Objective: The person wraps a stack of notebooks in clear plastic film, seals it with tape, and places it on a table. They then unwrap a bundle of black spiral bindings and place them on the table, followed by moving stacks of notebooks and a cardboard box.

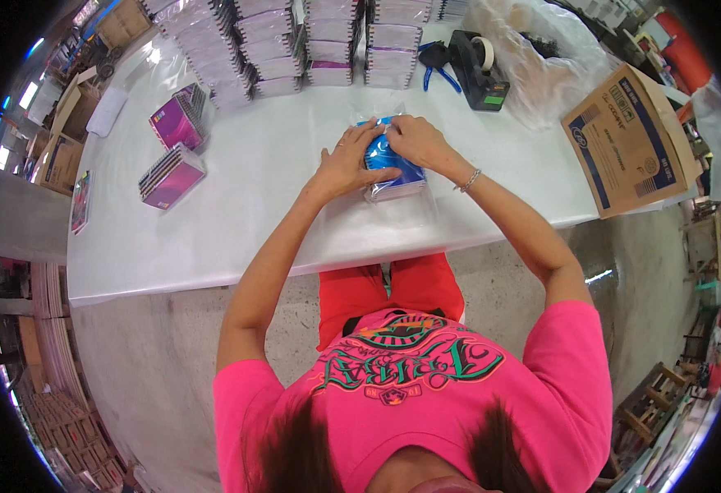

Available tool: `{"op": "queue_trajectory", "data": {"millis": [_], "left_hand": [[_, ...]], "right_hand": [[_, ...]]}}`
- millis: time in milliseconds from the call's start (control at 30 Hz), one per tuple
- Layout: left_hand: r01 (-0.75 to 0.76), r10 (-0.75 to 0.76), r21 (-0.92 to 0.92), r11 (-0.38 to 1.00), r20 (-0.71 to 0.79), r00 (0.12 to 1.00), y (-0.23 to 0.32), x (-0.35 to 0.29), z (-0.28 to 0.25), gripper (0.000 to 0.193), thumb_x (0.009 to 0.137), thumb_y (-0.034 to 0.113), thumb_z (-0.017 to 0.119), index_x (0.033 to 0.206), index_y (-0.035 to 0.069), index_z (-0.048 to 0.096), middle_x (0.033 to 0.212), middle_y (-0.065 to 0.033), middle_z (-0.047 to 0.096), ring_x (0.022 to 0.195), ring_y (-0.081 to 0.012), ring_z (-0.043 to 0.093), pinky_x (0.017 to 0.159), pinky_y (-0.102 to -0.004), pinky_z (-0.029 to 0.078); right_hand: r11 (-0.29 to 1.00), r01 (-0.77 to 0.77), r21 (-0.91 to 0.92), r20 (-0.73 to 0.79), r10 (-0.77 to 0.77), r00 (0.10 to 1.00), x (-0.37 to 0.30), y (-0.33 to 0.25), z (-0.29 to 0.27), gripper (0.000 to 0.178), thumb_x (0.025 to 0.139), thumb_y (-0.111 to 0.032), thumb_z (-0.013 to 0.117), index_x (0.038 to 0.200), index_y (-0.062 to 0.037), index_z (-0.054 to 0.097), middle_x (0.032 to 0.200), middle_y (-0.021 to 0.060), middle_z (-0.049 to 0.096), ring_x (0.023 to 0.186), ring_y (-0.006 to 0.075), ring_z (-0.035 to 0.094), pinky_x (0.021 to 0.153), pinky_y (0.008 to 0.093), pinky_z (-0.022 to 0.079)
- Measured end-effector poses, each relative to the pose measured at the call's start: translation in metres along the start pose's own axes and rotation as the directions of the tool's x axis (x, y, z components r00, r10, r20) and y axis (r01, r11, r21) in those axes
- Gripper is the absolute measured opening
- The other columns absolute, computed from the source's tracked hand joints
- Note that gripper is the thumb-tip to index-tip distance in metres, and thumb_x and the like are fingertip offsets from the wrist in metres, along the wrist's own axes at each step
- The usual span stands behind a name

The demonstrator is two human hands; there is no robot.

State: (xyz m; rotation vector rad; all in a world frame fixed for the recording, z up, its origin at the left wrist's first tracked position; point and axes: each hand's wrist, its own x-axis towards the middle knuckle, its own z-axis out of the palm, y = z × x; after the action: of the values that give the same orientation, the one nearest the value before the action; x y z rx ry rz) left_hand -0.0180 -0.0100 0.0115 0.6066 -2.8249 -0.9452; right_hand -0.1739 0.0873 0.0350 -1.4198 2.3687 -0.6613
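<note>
A stack of blue-covered spiral notebooks lies at the near middle of the table, inside a clear plastic bag that spreads past its edges. My left hand rests along the stack's left side, fingers stretched toward the far end and thumb spread across the cover. At the far right corner, my right hand has its fingers curled and pressed together on the plastic. Part of the cover is hidden under both hands.
Tall rows of wrapped notebooks line the table's far side. Purple notebook stacks sit at left. Blue-handled pliers, a tape dispenser, a plastic bag and a cardboard box stand at right.
</note>
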Motion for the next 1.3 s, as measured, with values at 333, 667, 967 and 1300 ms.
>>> {"op": "queue_trajectory", "data": {"millis": [333, 667, 967, 1300], "left_hand": [[-0.014, 0.014, 0.006, 1.0, -0.038, 0.999, -0.007, 0.004, 0.004, 0.106, 0.064, 0.077, 0.068, 0.148, 0.023, 0.034, 0.159, -0.001, 0.021, 0.146, -0.0365, 0.015, 0.104, -0.0774, 0.012], [0.006, -0.006, 0.004, 1.0, -0.029, 1.0, -0.008, 0.005, 0.008, 0.104, 0.065, 0.074, 0.07, 0.148, 0.022, 0.035, 0.159, -0.0011, 0.021, 0.147, -0.0346, 0.014, 0.106, -0.0755, 0.007], [-0.01, 0.01, -0.022, 1.0, -0.02, 1.0, -0.008, 0.006, 0.007, 0.109, 0.063, 0.075, 0.07, 0.15, 0.022, 0.031, 0.16, -0.0027, 0.02, 0.146, -0.0369, 0.014, 0.106, -0.0756, 0.007], [-0.079, 0.015, -0.221, 0.972, -0.277, 0.961, -0.015, 0.007, 0.0, 0.074, 0.063, 0.063, 0.078, 0.129, 0.036, 0.058, 0.156, -0.0156, 0.021, 0.147, -0.04, 0.006, 0.106, -0.0738, 0.006]], "right_hand": [[0.918, 0.392, 0.06, 0.201, -0.396, 0.896, -0.001, 0.035, -0.023, 0.029, 0.081, -0.013, 0.061, 0.108, -0.0063, 0.061, 0.132, 0.0154, 0.045, 0.121, 0.0318, 0.044, 0.105, 0.0425, 0.036], [0.909, 0.233, 0.345, 0.473, -0.383, 0.794, 0.012, 0.04, -0.048, 0.042, 0.089, -0.025, 0.051, 0.13, -0.0196, 0.055, 0.135, 0.0097, 0.044, 0.13, 0.026, 0.036, 0.103, 0.0412, 0.037], [0.91, 0.387, 0.149, 0.249, -0.413, 0.876, 0.001, 0.045, -0.028, 0.055, 0.076, -0.036, 0.068, 0.128, -0.0243, 0.055, 0.136, 0.0101, 0.045, 0.124, 0.0349, 0.042, 0.103, 0.045, 0.039], [0.951, 0.235, -0.199, 0.223, -0.189, 0.956, -0.009, 0.016, -0.018, 0.078, 0.067, -0.053, 0.075, 0.137, -0.0343, 0.046, 0.145, 0.0131, 0.036, 0.119, 0.0478, 0.045, 0.099, 0.0578, 0.04]]}}
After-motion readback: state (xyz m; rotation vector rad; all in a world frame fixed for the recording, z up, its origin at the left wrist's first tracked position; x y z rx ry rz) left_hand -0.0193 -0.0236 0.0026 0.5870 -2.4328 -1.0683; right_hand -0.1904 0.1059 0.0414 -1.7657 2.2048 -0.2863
